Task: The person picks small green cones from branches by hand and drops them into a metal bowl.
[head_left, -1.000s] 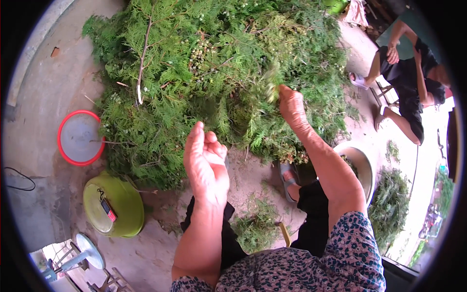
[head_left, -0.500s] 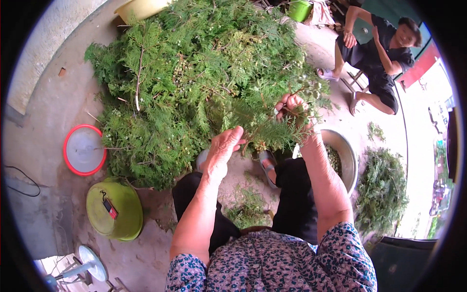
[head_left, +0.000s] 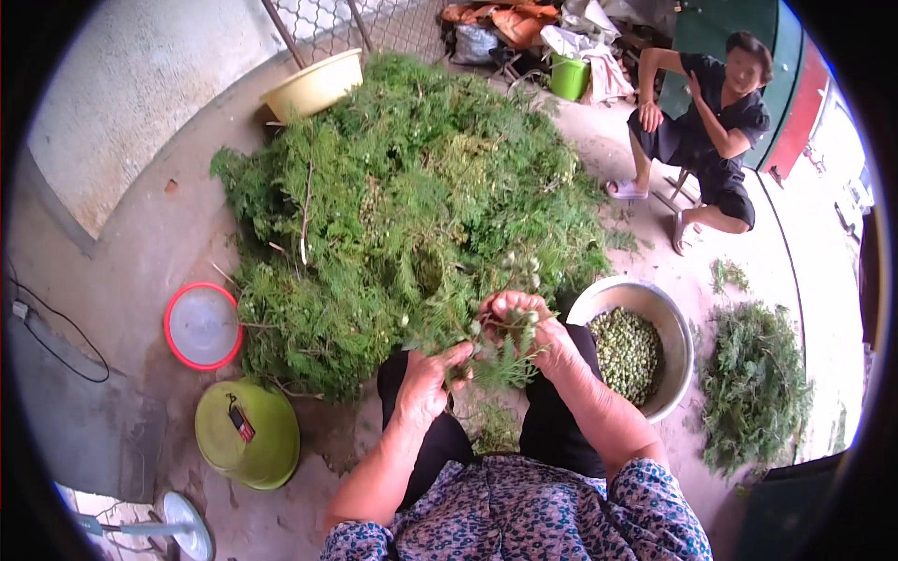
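Over my lap I hold a leafy evergreen sprig (head_left: 510, 360) with pale green cones on it. My right hand (head_left: 526, 321) is closed round its stem. Close beside it, my left hand (head_left: 427, 385) has its fingers closed on the lower leafy part, with the fingertips partly hidden by foliage. Just beyond my hands lies a big heap of cut evergreen branches (head_left: 402, 178). By my right knee stands a metal basin (head_left: 680, 351) partly filled with small green cones (head_left: 625, 353).
Left are a red-rimmed basin (head_left: 169, 327) and an upturned green tub (head_left: 220, 444) with a phone (head_left: 241, 424) on it. A yellow basin (head_left: 318, 86) is behind the heap. Loose greenery (head_left: 756, 383) lies right. A seated person (head_left: 716, 131) is at the far right.
My hands have come together and drawn the sprig nearer to my lap. My left hand, apart from the stem before, is now closed on the sprig. The view has shifted, showing more behind the heap.
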The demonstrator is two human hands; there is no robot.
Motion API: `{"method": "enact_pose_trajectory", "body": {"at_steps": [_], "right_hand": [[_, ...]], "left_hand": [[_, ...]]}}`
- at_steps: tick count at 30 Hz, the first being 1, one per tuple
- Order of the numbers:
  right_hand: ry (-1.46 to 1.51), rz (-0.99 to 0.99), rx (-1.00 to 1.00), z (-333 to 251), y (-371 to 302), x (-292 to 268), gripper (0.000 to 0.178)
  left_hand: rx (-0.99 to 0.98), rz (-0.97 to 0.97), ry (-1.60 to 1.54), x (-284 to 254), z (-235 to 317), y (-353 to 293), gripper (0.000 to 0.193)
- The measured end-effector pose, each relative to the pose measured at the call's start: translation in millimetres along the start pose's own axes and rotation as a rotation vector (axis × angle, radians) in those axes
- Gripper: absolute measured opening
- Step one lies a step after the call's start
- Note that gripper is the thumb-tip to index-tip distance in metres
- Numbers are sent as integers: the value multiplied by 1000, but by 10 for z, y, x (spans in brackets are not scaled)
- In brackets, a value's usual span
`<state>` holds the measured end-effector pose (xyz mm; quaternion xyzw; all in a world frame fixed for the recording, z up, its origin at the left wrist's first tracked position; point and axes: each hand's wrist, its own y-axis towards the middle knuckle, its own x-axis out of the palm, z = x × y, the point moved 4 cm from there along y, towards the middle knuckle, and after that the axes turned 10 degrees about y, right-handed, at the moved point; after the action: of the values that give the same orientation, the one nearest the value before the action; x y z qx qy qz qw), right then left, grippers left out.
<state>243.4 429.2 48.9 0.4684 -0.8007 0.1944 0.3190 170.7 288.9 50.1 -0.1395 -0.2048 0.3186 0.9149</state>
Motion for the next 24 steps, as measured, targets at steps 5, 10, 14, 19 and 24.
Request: {"method": "enact_pose_trajectory", "body": {"at_steps": [5,10,14,19,24], "right_hand": [[-323,532,-297,-257,-308,-546,11],[-697,230,-514,-439,-642,345,12],[-1221,-23,-572,-62,-534,710,24],[-1294,-157,-515,291,-515,665,26],[-831,-22,-371,340,-550,611,11]], "left_hand": [[23,185,-54,-93,2,-141,20],[300,244,-210,-247,-161,-199,34],[465,169,-162,-213,-220,-345,26],[368,233,-91,-273,-365,-492,23],[304,183,-101,-262,-288,-574,19]]}}
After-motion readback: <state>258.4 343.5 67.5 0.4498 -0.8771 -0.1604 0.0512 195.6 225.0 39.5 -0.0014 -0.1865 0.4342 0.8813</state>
